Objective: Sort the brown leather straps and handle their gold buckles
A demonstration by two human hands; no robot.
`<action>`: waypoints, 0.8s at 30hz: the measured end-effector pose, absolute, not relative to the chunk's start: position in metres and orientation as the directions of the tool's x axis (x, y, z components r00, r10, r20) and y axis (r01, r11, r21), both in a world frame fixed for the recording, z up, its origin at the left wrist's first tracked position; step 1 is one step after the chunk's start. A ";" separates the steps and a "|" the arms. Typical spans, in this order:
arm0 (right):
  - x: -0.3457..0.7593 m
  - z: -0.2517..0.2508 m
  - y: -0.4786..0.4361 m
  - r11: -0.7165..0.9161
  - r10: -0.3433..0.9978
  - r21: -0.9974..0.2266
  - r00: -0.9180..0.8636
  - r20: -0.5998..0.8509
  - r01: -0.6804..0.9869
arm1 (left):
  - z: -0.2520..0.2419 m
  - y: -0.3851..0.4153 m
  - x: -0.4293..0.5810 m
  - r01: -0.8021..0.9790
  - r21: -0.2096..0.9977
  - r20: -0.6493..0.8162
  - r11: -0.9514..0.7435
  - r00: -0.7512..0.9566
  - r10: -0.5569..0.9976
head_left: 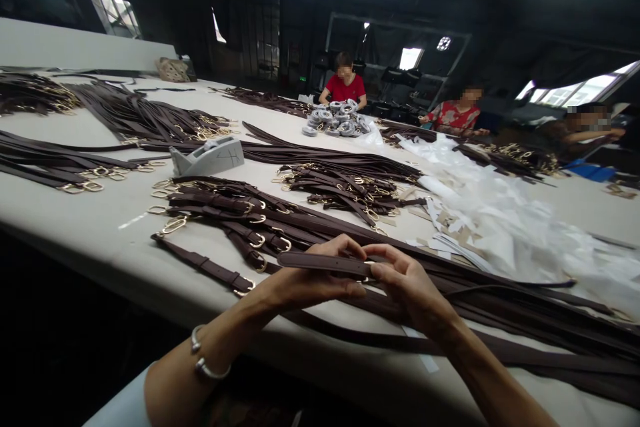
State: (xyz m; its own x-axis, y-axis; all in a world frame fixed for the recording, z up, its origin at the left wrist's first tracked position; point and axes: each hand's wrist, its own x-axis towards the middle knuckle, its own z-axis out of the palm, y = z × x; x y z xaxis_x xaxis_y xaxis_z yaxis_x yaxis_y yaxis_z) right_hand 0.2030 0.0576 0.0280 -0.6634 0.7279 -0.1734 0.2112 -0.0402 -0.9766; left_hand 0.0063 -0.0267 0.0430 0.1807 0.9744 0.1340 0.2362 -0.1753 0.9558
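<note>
A dark brown leather strap [320, 263] with a rounded end lies across my left hand [320, 280], whose fingers curl round it from below. My right hand [405, 277] pinches the same strap near a small pale or metal bit, which the fingers partly hide. Just left of my hands, short brown buckle straps [205, 263] with gold buckles and oval rings lie on the table. Long brown straps [500, 307] run under and to the right of my hands.
A grey tape dispenser [207, 157] stands behind the straps on the pale table [60, 207]. Crumpled clear plastic [490, 193] covers the right side. Grey coiled bundles [335, 118] sit farther back. Several people [345, 87] are at the far side.
</note>
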 end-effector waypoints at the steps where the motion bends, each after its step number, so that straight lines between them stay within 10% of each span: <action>1: 0.203 0.025 0.059 0.013 0.744 -0.968 -0.649 -0.159 0.252 | 0.039 -0.027 0.006 0.323 0.925 0.172 -0.200 0.116 0.978; 9: 0.173 0.063 0.043 0.421 0.582 -0.907 -0.770 0.262 0.009 | 0.026 -0.027 0.009 0.481 0.793 0.405 -0.375 0.045 0.913; 18: 0.180 0.087 0.036 0.115 0.583 -0.990 -0.813 -0.001 0.084 | 0.017 -0.040 0.014 0.532 0.775 0.374 -0.342 0.051 0.926; 24: 0.216 0.081 0.053 0.253 0.605 -0.911 -0.788 -0.114 0.326 | 0.015 -0.050 0.012 0.384 0.828 0.452 -0.409 -0.026 0.892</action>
